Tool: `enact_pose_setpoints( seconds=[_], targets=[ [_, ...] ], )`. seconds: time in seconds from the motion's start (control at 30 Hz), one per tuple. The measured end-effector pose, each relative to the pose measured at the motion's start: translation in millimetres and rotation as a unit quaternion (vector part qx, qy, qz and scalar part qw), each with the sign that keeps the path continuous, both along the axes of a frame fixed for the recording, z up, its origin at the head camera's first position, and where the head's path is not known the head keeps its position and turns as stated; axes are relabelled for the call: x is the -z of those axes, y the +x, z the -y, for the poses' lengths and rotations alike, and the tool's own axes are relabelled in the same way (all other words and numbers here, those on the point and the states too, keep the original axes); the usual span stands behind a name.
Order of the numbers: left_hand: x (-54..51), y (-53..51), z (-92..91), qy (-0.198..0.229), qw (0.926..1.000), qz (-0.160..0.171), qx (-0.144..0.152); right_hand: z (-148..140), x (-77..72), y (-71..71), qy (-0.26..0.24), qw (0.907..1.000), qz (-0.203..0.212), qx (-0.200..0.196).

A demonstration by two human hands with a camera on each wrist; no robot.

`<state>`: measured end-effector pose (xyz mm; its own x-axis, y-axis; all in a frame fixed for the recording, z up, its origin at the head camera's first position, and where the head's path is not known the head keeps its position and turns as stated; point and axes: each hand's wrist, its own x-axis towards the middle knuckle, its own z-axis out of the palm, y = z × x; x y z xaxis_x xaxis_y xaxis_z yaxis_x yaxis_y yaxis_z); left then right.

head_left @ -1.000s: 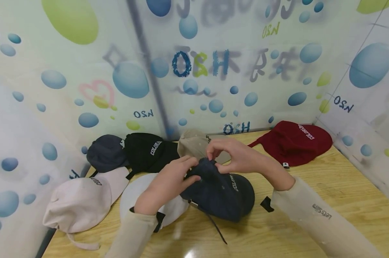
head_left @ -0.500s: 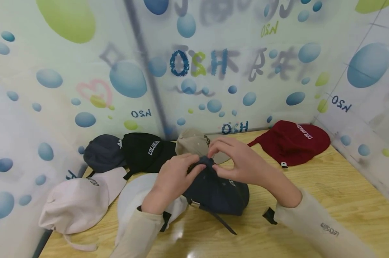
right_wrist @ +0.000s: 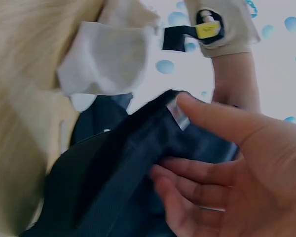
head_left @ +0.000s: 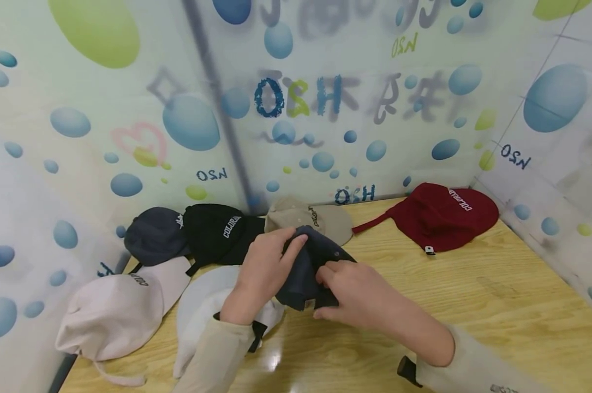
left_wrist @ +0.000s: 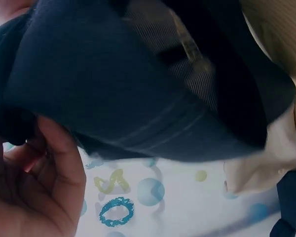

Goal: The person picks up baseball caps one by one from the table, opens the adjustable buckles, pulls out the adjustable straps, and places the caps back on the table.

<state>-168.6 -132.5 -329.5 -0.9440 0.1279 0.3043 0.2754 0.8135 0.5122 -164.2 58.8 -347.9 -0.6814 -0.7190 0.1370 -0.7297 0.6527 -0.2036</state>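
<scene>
A: What's chgd?
B: Navy cap (head_left: 300,273) has turned, lining (left_wrist: 155,32) showing in L-wrist view; my R hand (head_left: 359,296) came down from its top to lower edge; L hand (head_left: 263,268) still on top edge.
A: Fingers?
B: L clamped on cap; R bent against it, thumb at tag (right_wrist: 176,114); can't tell if gripped.
A: So?
B: Prob. mid-regrip, work unfinished; cap's held over worktop (head_left: 354,360), nr white cap (head_left: 202,300).
</scene>
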Motion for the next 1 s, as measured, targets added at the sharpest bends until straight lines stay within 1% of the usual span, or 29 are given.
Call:
enact_pose_setpoints(
  seconds=[0.1, 0.2, 0.4, 0.5, 0.57, 0.67, 0.73, 0.77, 0.83, 0.9, 1.0],
  targets=[
    [0.4, -0.6, 0.0, 0.033, 0.9993, 0.014, -0.013, 3, 8.1, -1.7, -0.024, 0.9996, -0.011, 0.010],
    [0.8, -0.4, 0.7, 0.058, 0.9980, 0.016, -0.020, 3, 14.8, -3.6, -0.059, 0.9980, -0.022, 0.004],
    [0.9, -0.3, 2.4, 0.066, 0.9976, 0.004, -0.021, 3, 21.5, -5.4, -0.102, 0.9943, -0.020, -0.025],
    [1.7, -0.9, 4.9, 0.075, 0.9969, -0.002, -0.023, 2, 22.5, -6.3, -0.127, 0.9912, 0.015, -0.036],
    [2.3, -1.5, 7.3, 0.082, 0.9963, -0.004, -0.024, 1, 22.5, -7.6, -0.156, 0.9854, 0.055, -0.042],
    [2.7, -1.9, 10.6, 0.093, 0.9953, -0.004, -0.025, 0, 21.5, -9.9, -0.207, 0.9691, 0.127, -0.043],
    [2.6, -1.6, 12.4, 0.100, 0.9947, 0.000, -0.025, -1, 21.2, -11.4, -0.240, 0.9567, 0.159, -0.044],
    [2.5, -1.3, 13.0, 0.105, 0.9942, 0.002, -0.025, -2, 21.0, -12.0, -0.251, 0.9518, 0.171, -0.045],
    [2.0, -0.5, 13.8, 0.111, 0.9935, 0.006, -0.024, -3, 20.9, -13.5, -0.265, 0.9448, 0.186, -0.046],
    [1.4, 0.4, 14.4, 0.117, 0.9928, 0.009, -0.025, -4, 20.5, -14.7, -0.272, 0.9409, 0.196, -0.046],
    [0.3, 2.0, 15.3, 0.120, 0.9924, 0.012, -0.025, -5, 19.6, -16.1, -0.277, 0.9375, 0.206, -0.040]
  ],
)
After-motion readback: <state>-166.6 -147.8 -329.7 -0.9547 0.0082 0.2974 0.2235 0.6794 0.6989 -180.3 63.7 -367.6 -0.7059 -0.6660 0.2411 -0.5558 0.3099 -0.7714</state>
